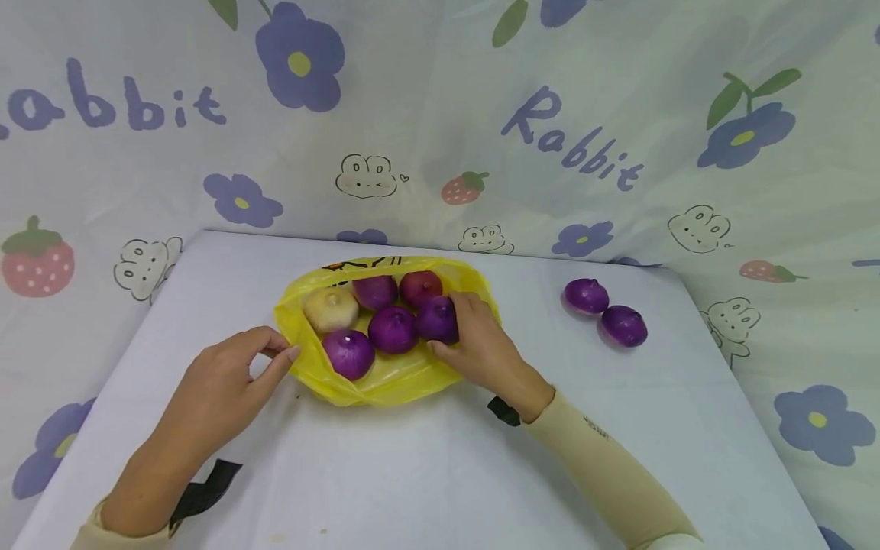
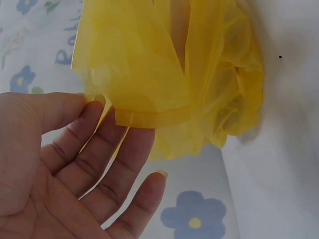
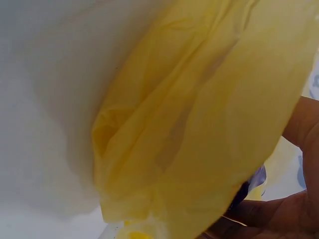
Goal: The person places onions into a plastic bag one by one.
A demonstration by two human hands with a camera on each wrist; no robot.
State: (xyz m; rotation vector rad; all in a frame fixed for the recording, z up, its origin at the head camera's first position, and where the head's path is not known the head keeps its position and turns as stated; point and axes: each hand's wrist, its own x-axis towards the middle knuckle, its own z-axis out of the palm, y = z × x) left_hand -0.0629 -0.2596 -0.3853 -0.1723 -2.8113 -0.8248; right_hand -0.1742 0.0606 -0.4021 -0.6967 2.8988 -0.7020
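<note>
A yellow plastic bag [image 1: 406, 391] lies with its mouth spread wide, several onions inside. Most are purple, like the middle onion [image 1: 393, 330]; one onion [image 1: 331, 309] is pale yellow and another [image 1: 421, 289] reddish. My left hand [image 1: 220, 389] pinches the bag's left rim between thumb and index finger, as the left wrist view shows. Inside the right part of the bag, my right hand [image 1: 484, 344] grips a purple onion [image 1: 436, 319] with thumb and fingers around it. In the right wrist view, the bag's side hides most of that onion and part of the hand [image 3: 289, 214].
Two purple onions, one farther back [image 1: 586, 296] and one nearer [image 1: 624, 326], lie together on the white table [image 1: 412, 489], right of the bag. A printed curtain [image 1: 426, 99] hangs behind the table. Dark straps [image 1: 206, 489] hang at both wrists.
</note>
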